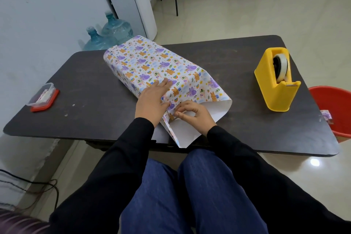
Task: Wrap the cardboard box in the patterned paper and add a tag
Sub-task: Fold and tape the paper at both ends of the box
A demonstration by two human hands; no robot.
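The patterned paper (152, 62) sleeves the hidden cardboard box mid-table (237, 59), long axis 11 to 5 o'clock. Left hand (152, 99) presses flat on top, fingers straight. Right hand (191, 114), nearer the open 5 o'clock end, pinches the paper edge.

Long black sleeves (121, 157) to wrists; blue trousers (190, 195).

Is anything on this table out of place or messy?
Only small things. A scrap of the same patterned paper sits at the right edge of the table, by the red bucket. The wrapping paper is unfinished: its near end gapes open, unfolded, reaching the table's front edge.
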